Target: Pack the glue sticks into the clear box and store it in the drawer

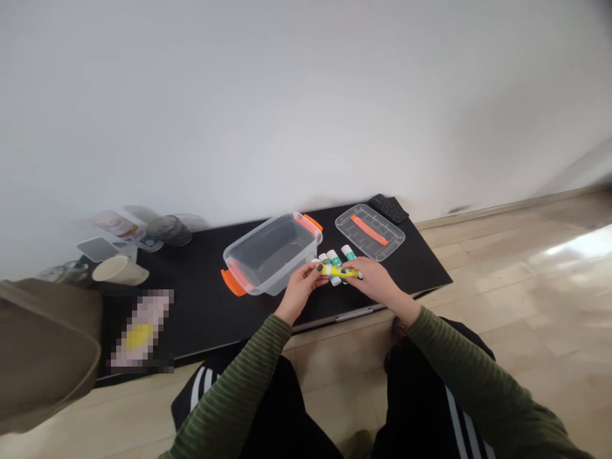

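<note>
A yellow glue stick (338, 271) with a white end is held level between my two hands, over the black table. My left hand (303, 284) pinches its left end, the white part. At the other end, the fingers of my right hand (377, 279) are closed round the yellow barrel. Just behind and below it lie several white-and-green glue sticks (333, 257), partly covered by my hands. Left of them stands a clear plastic box (268, 252) with orange latches, its top uncovered. Its clear lid (366, 243), with an orange handle, lies flat to the right.
A dark dotted object (389, 208) lies at the table's far right corner, near the wall (306, 115). On the left are a paper cup (120, 270), a glass jar (169, 230), a bottle (127, 229) and a pixelated item (142, 331). Something brown (45, 357) fills the left edge.
</note>
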Tool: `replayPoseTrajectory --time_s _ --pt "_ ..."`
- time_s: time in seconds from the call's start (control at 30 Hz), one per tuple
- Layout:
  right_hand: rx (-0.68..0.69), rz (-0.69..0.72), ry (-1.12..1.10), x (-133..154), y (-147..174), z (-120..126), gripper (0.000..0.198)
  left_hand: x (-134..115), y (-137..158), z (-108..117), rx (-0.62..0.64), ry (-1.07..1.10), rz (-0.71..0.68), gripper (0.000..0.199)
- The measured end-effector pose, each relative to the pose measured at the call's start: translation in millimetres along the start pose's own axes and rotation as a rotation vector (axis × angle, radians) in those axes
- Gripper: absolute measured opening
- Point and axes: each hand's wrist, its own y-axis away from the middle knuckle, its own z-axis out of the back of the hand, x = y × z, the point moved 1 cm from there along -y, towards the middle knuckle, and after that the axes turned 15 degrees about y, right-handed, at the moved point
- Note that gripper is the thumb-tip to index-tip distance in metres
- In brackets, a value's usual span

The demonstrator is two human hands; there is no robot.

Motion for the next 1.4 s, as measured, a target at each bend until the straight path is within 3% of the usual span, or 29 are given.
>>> replayPoseTrajectory --time_s 0.6,1.1,1.3,1.4 --pt "-0.023 0.018 0.027 3.1 2.6 -3.0 0.025 4.9 -2.9 3.8 0.014 -0.06 -0.006 0.047" --pt "0.102 -0.085 -0.061 3.7 -0.6 0.4 0.027 6.2 -2.9 3.4 0.025 -0.082 0.011 0.047" --pt "0.108 -0.09 -0.024 2.1 -2.5 1.0 0.028 2.3 -6.0 -0.9 0.037 -0.143 -0.033 0.049" --pt "0.099 -0.121 0.046 0.3 -5.4 6.4 0.027 2.4 -9.1 1.0 0.018 -0.288 -0.112 0.046"
